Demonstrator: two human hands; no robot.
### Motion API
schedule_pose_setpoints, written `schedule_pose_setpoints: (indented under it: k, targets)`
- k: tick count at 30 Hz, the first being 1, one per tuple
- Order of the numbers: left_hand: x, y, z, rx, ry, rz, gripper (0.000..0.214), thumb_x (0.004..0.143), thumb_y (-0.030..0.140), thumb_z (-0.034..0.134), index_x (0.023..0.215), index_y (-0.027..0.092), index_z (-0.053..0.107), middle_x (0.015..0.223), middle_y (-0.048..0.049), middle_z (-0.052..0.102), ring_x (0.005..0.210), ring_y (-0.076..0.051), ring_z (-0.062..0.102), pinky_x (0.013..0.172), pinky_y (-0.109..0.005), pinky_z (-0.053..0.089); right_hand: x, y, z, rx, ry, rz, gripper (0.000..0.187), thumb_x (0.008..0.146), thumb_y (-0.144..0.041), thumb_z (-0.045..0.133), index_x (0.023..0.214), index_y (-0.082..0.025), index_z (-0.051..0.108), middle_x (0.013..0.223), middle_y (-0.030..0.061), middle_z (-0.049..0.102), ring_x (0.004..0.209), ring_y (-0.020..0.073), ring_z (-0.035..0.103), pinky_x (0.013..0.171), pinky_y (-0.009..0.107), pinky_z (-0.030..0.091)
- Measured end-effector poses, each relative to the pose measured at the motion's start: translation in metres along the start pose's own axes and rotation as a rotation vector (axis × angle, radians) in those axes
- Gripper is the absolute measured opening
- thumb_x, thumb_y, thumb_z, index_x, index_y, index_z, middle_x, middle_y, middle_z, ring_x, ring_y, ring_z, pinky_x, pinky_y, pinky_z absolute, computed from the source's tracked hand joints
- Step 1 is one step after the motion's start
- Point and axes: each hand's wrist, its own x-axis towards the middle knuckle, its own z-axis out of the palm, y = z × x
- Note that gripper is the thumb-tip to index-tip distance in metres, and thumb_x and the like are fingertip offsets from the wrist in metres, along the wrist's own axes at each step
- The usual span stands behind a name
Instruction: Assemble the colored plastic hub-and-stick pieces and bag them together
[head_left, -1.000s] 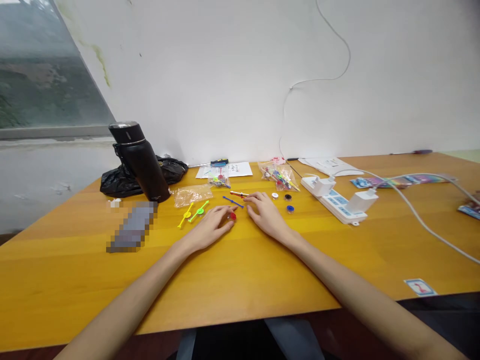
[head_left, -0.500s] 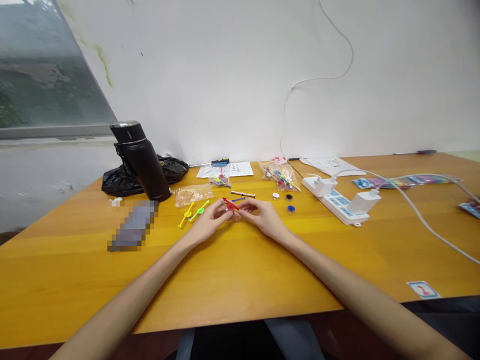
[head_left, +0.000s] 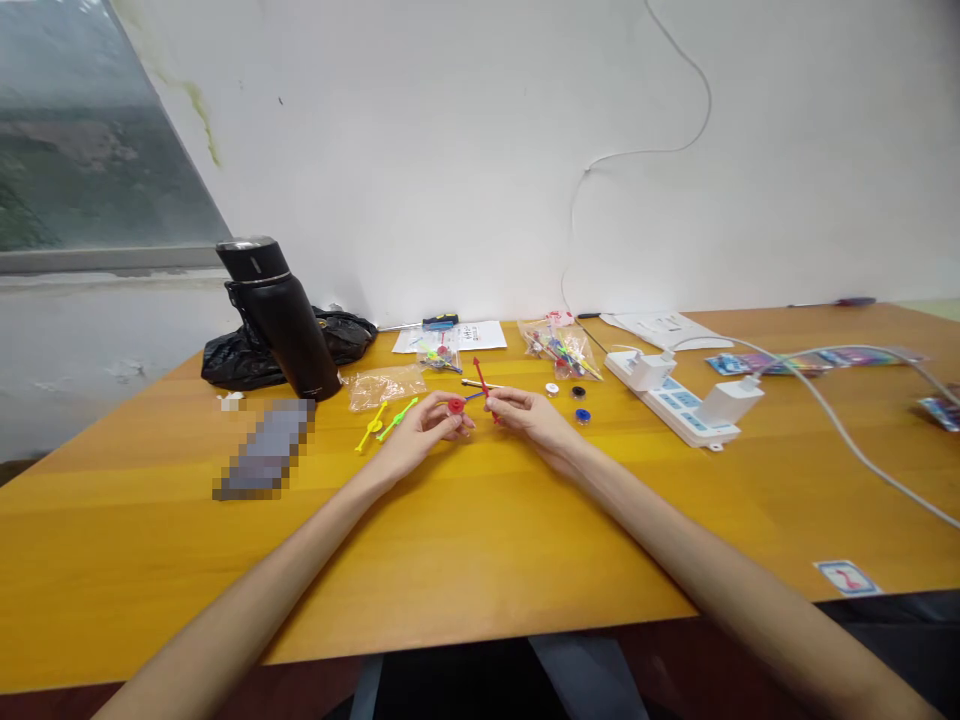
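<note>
My left hand (head_left: 420, 432) pinches a small red disc (head_left: 455, 405) just above the wooden table (head_left: 480, 540). My right hand (head_left: 529, 415) pinches a thin red arrow-tipped stick (head_left: 482, 382), held tilted upright close to the disc. A blue stick (head_left: 472, 397) lies behind the hands, partly hidden. A yellow stick (head_left: 372, 427) and a green stick (head_left: 397, 420) lie just left of my left hand. Small white, black and blue discs (head_left: 576, 402) lie right of my right hand.
A black flask (head_left: 279, 320) and a black bag (head_left: 247, 358) stand at the back left, with a blurred flat object (head_left: 262, 452) in front. Clear bags of coloured parts (head_left: 562, 352), papers, a screwdriver (head_left: 431, 324) and a white power strip (head_left: 671, 402) with cables lie behind and right.
Both hands rose from lying flat on the table. The left took the red disc, the right took the red stick, and the stick now points up beside the disc.
</note>
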Motion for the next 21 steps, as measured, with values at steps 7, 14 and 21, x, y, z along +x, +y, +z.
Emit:
schedule_pose_setpoints:
  k: [7,14,21]
  targets:
    - [-0.001,0.001,0.001,-0.018,0.012,-0.006,0.040,0.088,0.046,0.069,0.115,0.019,0.056,0.100,-0.0078,0.073,0.096,-0.021,0.071,0.093,-0.040,0.055,0.001,-0.006,-0.001,0.141,0.054,0.041,0.044,0.067,-0.044,0.089,0.103,-0.020,0.078,0.107,0.0082,0.076,0.095,0.0173,0.067,0.086,0.028,0.053]
    - [0.000,0.000,0.002,-0.036,0.016,-0.020,0.041,0.088,0.044,0.070,0.116,0.018,0.056,0.101,-0.0086,0.073,0.091,-0.020,0.071,0.091,-0.038,0.056,-0.001,-0.012,-0.001,0.162,0.065,0.044,0.040,0.068,-0.040,0.088,0.101,-0.020,0.078,0.104,0.0069,0.077,0.090,0.0148,0.067,0.087,0.028,0.053]
    - [0.001,-0.003,-0.003,-0.030,-0.008,0.010,0.043,0.092,0.043,0.065,0.127,0.019,0.058,0.115,-0.0115,0.071,0.093,-0.019,0.070,0.093,-0.039,0.056,-0.002,-0.009,-0.003,0.124,0.025,0.006,0.041,0.070,-0.039,0.087,0.106,-0.021,0.078,0.110,0.0073,0.077,0.103,0.0181,0.068,0.097,0.032,0.051]
